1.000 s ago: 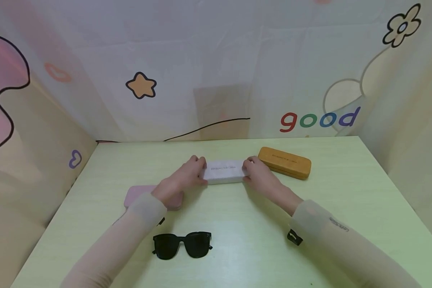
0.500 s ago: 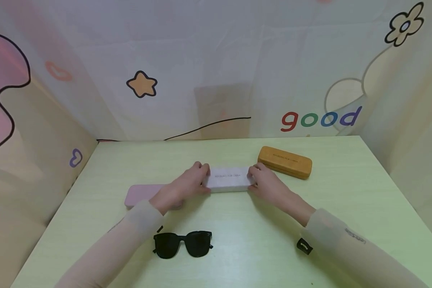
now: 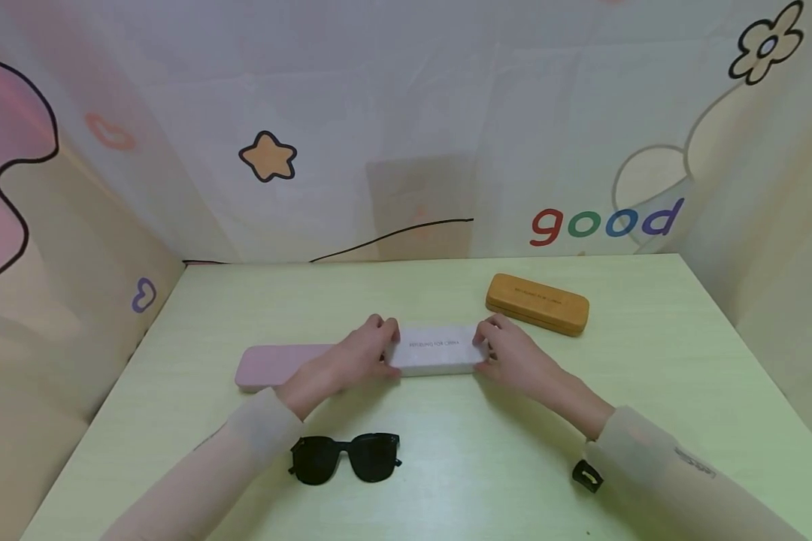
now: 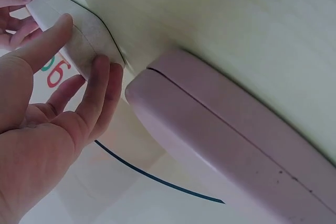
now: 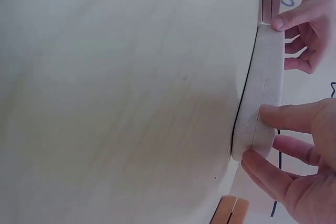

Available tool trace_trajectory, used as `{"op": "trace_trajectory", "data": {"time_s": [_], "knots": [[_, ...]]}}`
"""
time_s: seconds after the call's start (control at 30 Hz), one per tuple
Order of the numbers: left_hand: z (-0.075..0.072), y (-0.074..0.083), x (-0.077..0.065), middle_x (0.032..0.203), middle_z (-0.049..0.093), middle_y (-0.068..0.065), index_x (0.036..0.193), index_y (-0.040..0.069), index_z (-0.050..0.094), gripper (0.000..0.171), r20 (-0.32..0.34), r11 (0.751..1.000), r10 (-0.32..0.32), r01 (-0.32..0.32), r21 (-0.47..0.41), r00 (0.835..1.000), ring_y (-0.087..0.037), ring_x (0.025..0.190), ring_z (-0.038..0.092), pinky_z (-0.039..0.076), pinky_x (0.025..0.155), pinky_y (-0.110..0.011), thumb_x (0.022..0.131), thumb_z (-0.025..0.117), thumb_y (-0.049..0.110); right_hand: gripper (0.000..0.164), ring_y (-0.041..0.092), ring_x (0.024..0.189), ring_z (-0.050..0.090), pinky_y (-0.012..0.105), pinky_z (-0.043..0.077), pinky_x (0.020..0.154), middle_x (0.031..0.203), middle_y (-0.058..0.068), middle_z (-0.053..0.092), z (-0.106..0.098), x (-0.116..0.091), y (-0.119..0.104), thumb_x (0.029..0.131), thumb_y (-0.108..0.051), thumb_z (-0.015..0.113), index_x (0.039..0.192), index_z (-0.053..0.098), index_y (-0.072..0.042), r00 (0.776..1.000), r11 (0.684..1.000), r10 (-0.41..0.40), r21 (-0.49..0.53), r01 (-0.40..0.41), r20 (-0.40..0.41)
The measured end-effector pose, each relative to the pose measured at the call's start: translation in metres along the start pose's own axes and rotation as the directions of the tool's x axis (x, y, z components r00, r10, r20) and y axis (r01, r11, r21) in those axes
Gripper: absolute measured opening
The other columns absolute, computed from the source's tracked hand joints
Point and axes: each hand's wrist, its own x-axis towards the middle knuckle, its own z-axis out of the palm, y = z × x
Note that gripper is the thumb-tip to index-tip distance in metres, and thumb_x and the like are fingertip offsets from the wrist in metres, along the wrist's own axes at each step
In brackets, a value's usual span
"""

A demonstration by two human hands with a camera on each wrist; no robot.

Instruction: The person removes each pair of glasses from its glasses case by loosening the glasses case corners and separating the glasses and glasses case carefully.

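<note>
A white glasses case (image 3: pixel 438 352) with small lettering on its lid lies on the table between both hands. My left hand (image 3: pixel 360 355) grips its left end, thumb on the near side and fingers over the far side. The right end is held the same way by my right hand (image 3: pixel 519 359). In the right wrist view the white case (image 5: pixel 262 77) rests along the tabletop, its lid seam closed. Under and behind my left wrist lies a pink glasses case (image 3: pixel 274 366), partly covered; the left wrist view shows this pink case (image 4: pixel 220 124) closed.
An orange-brown glasses case (image 3: pixel 537 303) lies at an angle behind my right hand. Black sunglasses (image 3: pixel 372 457) sit nearer to me, lenses facing me, close to the left sleeve. A printed curtain (image 3: pixel 419 113) borders the table (image 3: pixel 460 458) at the back and sides.
Both hands have drawn the white case toward me and slightly right, keeping their grip on its ends. The sunglasses and the other two cases stay in place.
</note>
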Motion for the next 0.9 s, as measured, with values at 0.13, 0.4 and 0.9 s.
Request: {"op": "trace_trajectory", "data": {"time_s": [0.13, 0.4, 0.9], "knots": [[0.002, 0.000, -0.001, 0.104, 0.047, -0.009, 0.113, 0.003, 0.049, 0.052, -0.016, 1.000, 0.020, -0.020, 0.019, 1.000, -0.020, 0.085, 0.049, 0.044, 0.075, -0.031, 0.078, 0.082, 0.021, 0.028, 0.024, 0.092, 0.054, 0.036, 0.050, 0.080, 0.116, 0.014, 0.052, 0.000, -0.004, 0.001, 0.079, -0.010, 0.079, 0.099, 0.060, -0.006, 1.000, 1.000, -0.005, 0.000, 0.005, 0.002], [0.005, -0.005, -0.001, 0.116, 0.051, -0.011, 0.130, -0.001, 0.044, 0.076, -0.046, 0.997, 0.058, -0.056, 0.044, 0.997, -0.020, 0.100, 0.049, 0.042, 0.091, -0.033, 0.073, 0.086, 0.025, 0.031, 0.024, 0.094, 0.055, 0.038, 0.050, 0.082, 0.116, 0.013, 0.052, 0.000, -0.007, 0.004, 0.078, -0.012, 0.080, 0.101, 0.060, -0.008, 1.000, 1.000, -0.005, -0.003, 0.005, 0.015], [0.008, -0.010, -0.001, 0.125, 0.050, -0.011, 0.126, -0.001, 0.050, 0.077, -0.002, 0.989, 0.030, -0.029, 0.144, 1.000, -0.026, 0.112, 0.048, 0.040, 0.096, -0.041, 0.071, 0.085, 0.041, 0.048, 0.028, 0.105, 0.052, 0.044, 0.045, 0.093, 0.118, 0.014, 0.052, -0.003, -0.012, 0.003, 0.074, -0.018, 0.085, 0.111, 0.057, -0.007, 1.000, 1.000, -0.008, -0.019, 0.008, 0.009]]}}
